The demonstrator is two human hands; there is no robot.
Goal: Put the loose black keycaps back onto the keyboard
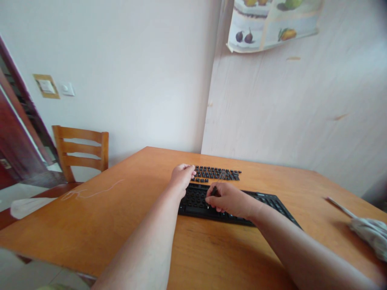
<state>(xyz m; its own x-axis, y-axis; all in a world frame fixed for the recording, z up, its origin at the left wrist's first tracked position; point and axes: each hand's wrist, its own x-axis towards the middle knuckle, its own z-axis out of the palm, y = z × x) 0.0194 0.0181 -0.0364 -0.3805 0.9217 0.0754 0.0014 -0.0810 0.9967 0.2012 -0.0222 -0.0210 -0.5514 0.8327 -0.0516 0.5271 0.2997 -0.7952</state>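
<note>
A black keyboard point(193, 210) lies on the wooden table, with bare key positions on its left part and keys still fitted at its right end. Behind it, loose black keycaps point(208, 175) are laid out in rows. My left hand point(182, 177) is closed in a pinch at the left end of these rows; whatever is in its fingers is too small or hidden. Over the middle of the keyboard, my right hand point(225, 198) grips a keycap puller point(214, 191) by its black handle, its thin wire loops pointing up and away. The fingertips hide the keys beneath them.
The wooden table point(121, 213) reaches back to a pale wall. A stick with greyish cloth point(367, 231) lies at the right. A wooden chair point(81, 149) stands beyond the left edge, and a fruit picture point(272, 24) hangs on the wall.
</note>
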